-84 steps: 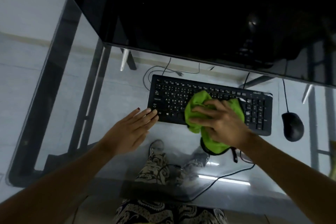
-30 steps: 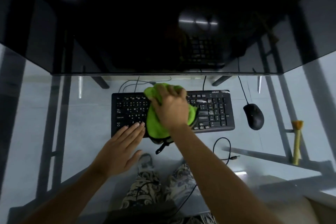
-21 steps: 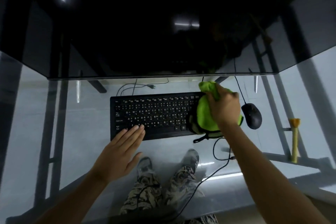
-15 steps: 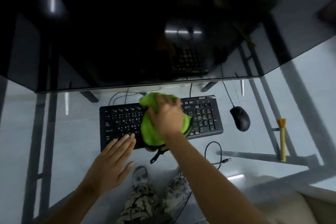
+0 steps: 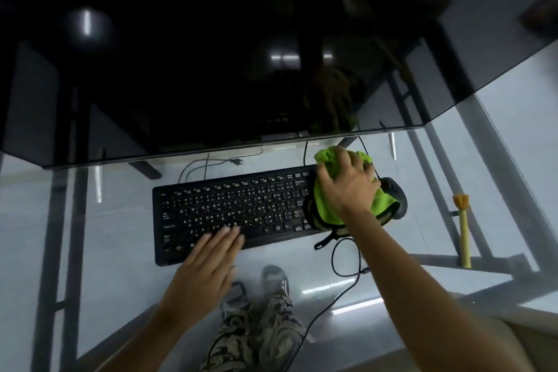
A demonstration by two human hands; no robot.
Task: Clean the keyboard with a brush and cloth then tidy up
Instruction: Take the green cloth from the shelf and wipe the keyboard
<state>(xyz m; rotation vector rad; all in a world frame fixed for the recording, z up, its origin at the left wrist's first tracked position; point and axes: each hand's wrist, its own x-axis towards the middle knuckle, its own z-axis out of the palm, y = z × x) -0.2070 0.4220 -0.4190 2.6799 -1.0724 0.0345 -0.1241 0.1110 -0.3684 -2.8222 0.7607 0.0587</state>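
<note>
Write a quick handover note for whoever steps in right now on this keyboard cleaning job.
Left hand: flat, fingers resting on the keyboard near its front edge, steadying it.
Right hand: gripping the green cloth over the keyboard's right end, beside the mouse.
Brush: lying on the glass desk, far right, untouched.
Done: cloth wiping underway.
Left: finish wiping, then put cloth and brush away.

A large dark monitor (image 5: 211, 54) filled the upper view, its glossy screen catching small reflections of light. Below it lay a glass desk (image 5: 120, 251), with pale floor and dark metal frame bars showing through. A black mouse (image 5: 398, 195) sat partly hidden at the right. Loose black cables (image 5: 344, 263) curled on the glass.
</note>
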